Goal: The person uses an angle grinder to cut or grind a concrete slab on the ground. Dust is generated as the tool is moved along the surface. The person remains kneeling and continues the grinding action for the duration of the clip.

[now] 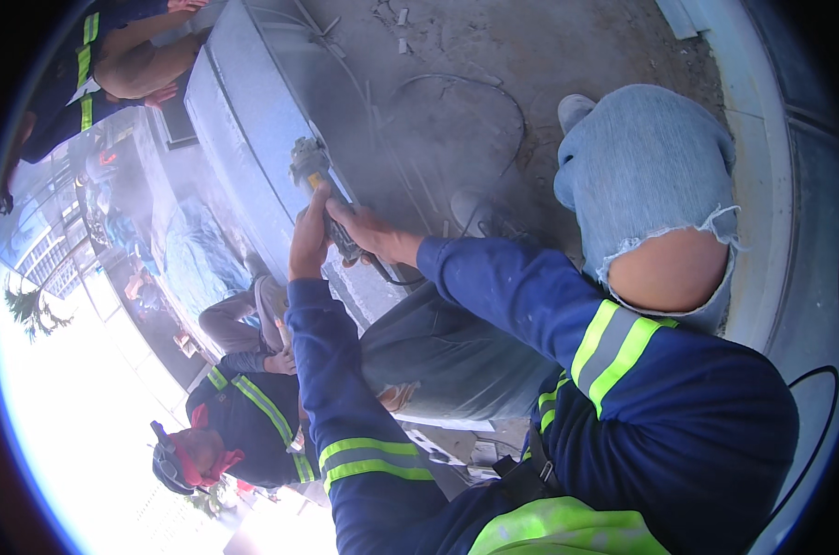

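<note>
Both of my hands are wrapped around an angle grinder with a grey, dusty head and a darker body. My left hand is closed around it just behind the head. Lower on the body, toward the cord end, my right hand grips the tool. The grinder's head is over the edge of a long pale slab, but haze and the angle hide whether it touches. I cannot make out the disc. A black cord trails from the grinder beside my right wrist.
Dust hangs over the dirt floor, where a dark cable loops among thin strips. One co-worker is beyond the slab at the upper left; another in a cap and red cloth sits at my left. A pale ledge runs along the right.
</note>
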Action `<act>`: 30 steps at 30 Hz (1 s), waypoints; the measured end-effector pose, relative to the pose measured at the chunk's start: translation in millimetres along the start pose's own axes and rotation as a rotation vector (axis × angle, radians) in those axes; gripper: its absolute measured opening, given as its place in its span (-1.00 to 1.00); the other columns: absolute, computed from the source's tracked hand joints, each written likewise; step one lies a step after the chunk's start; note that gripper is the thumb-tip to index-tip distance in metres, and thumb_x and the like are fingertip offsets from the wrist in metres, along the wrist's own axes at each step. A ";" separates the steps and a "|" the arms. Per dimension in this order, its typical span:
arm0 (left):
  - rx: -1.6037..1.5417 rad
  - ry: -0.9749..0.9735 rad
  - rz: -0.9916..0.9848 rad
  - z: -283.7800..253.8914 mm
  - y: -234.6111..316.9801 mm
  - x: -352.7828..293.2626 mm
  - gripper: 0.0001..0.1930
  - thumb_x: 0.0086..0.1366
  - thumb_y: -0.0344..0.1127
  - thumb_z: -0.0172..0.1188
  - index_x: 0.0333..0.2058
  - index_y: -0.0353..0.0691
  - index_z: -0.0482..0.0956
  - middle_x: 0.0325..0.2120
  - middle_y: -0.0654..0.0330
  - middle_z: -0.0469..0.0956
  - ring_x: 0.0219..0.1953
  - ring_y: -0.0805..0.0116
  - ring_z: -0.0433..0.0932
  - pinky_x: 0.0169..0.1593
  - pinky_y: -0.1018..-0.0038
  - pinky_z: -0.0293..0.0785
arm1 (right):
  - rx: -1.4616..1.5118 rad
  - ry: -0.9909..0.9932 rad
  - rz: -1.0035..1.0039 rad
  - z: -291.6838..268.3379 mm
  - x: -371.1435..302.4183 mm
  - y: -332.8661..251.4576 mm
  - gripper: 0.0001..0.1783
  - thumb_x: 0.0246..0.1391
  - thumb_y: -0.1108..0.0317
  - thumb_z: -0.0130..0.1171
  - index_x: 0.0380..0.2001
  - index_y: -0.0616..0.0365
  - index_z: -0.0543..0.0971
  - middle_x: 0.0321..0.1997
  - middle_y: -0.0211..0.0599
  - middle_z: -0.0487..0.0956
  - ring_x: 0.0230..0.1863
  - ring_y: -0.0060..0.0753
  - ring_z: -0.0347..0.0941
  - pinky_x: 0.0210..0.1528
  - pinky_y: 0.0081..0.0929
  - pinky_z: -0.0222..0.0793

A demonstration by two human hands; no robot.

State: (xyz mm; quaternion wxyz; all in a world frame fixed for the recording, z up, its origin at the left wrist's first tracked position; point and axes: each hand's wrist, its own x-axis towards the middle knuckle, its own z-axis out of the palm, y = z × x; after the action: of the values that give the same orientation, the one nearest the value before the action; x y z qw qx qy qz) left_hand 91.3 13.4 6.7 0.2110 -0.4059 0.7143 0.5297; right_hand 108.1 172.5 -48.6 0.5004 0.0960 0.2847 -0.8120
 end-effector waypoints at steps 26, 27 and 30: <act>0.023 -0.017 -0.070 -4.8 -0.5 -1.6 -0.37 0.65 0.16 0.19 0.16 -0.44 0.60 -0.19 0.12 0.74 -0.23 0.30 0.76 -0.14 0.35 0.73 | -0.091 -0.061 0.072 -7.2 2.2 0.0 -0.22 0.59 -0.40 -0.20 0.20 0.15 0.52 -0.28 -0.34 0.63 -0.50 -0.42 0.70 -0.73 -0.54 0.27; 0.011 -0.024 -0.059 -4.4 -0.4 -4.6 -0.36 0.64 0.17 0.21 0.16 -0.45 0.62 -0.18 0.12 0.73 -0.24 0.33 0.76 -0.17 0.37 0.73 | -0.120 -0.049 0.093 -7.0 -0.4 1.1 -0.23 0.59 -0.39 -0.20 0.20 0.15 0.52 -0.28 -0.33 0.63 -0.51 -0.43 0.70 -0.73 -0.54 0.28; -0.068 -0.082 -0.049 -4.5 0.7 -7.9 -0.38 0.63 0.16 0.24 0.14 -0.43 0.64 -0.17 0.14 0.72 -0.27 0.39 0.75 -0.26 0.42 0.73 | -0.117 -0.073 0.072 -7.8 -5.7 -1.4 -0.23 0.60 -0.38 -0.20 0.20 0.17 0.51 -0.28 -0.33 0.63 -0.50 -0.43 0.70 -0.73 -0.54 0.29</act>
State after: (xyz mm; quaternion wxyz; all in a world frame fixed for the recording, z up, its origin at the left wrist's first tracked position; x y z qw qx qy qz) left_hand 96.0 12.1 14.5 0.2390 -0.4080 0.6767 0.5643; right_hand 108.6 181.7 -51.9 0.5443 0.0472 0.3093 -0.7784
